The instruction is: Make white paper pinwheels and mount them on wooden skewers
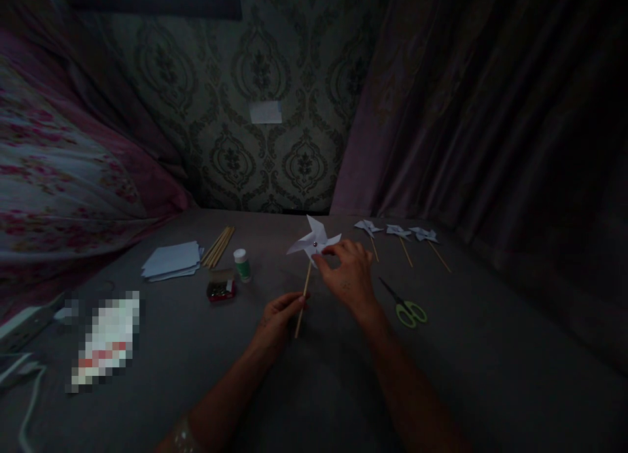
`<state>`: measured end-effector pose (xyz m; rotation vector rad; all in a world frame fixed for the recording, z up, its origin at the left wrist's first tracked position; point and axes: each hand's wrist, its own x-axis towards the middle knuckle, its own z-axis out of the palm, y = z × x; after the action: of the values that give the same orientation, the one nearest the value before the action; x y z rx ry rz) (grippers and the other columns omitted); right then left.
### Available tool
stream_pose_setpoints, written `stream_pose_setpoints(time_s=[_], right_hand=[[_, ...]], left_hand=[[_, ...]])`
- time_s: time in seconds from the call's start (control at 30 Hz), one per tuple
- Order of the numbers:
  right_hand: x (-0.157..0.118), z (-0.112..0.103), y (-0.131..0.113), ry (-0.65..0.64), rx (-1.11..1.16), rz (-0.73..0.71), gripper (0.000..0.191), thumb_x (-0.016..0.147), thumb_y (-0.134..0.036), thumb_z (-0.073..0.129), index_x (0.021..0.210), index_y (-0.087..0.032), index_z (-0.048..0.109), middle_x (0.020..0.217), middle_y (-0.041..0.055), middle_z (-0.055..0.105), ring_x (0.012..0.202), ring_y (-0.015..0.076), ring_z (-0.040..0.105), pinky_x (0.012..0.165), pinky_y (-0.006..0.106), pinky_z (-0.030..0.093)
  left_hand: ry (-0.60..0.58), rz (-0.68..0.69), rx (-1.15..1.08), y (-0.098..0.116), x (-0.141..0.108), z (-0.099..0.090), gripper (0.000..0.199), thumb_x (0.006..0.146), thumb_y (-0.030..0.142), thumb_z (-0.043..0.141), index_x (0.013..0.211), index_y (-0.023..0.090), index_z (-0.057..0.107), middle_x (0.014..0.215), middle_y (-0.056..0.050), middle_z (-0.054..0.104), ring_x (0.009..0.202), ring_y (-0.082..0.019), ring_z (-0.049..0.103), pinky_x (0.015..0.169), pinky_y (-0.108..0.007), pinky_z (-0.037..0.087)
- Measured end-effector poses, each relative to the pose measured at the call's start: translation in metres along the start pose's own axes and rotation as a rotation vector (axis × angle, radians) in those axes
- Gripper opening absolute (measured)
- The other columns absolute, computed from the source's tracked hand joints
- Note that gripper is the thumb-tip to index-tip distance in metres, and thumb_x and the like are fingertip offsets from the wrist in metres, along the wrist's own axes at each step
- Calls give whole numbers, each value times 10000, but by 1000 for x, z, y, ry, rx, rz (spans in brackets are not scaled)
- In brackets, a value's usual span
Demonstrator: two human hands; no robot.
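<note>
A white paper pinwheel (314, 238) sits on top of a thin wooden stick (304, 296) in the middle of the dim view. My left hand (279, 317) pinches the lower part of the stick and holds it upright. My right hand (349, 274) is at the pinwheel's right side, fingertips touching a paper blade near the metal pin at its centre.
Three finished pinwheels (398, 232) lie in a row at the back right. Green-handled scissors (406, 306) lie right of my right hand. To the left are a glue bottle (242, 264), a small box of pins (220, 288), spare sticks (218, 245), paper squares (171, 259).
</note>
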<state>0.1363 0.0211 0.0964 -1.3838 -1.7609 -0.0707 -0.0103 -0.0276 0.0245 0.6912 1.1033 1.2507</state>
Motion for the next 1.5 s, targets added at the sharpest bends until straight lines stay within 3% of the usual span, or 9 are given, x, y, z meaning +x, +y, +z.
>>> stream_pose_setpoints(time_s=[0.2,0.5,0.7,0.9,1.3,1.5], right_hand=[[-11,15,-9,-4,-87,14,207,777,-418,678,800,-212,674,854,54,662,908,245,538,831,394,289],[-9,15,-10,14,-79,47,128,824,-275,593,745,-192,652,813,61,667,872,234,544,827,385,289],[-9,17,-9,40,-46,29,159,800,-363,653,753,-211,639,827,48,673,881,236,542,828,380,291],[-9,19,-9,60,-70,38,141,802,-315,655,726,-197,634,790,38,666,852,222,554,830,373,293],[-6,15,-7,87,41,71,124,805,-265,623,701,-200,643,770,21,657,843,195,556,828,346,309],[0,-3,-3,-14,50,51,200,839,-378,592,777,-209,679,840,40,667,887,217,565,827,367,325]], left_hand=[[-30,-1,9,-1,-1,0,359,557,406,829,814,165,759,695,-27,656,565,-100,550,514,-213,376],[-42,2,39,-5,1,-1,364,573,418,820,823,160,756,712,-43,667,574,-118,556,522,-222,384],[-37,3,41,-6,1,-1,356,577,404,820,827,159,760,717,-46,670,592,-120,561,535,-218,390],[-63,0,28,-4,-1,0,348,576,410,824,818,168,761,705,-31,666,599,-106,567,547,-205,398],[-68,-24,33,-7,-1,0,342,579,405,825,822,174,760,690,-15,661,565,-92,547,512,-201,376],[-37,-67,-36,-1,-1,2,353,534,382,839,790,155,754,637,-4,631,525,-93,544,478,-209,377]])
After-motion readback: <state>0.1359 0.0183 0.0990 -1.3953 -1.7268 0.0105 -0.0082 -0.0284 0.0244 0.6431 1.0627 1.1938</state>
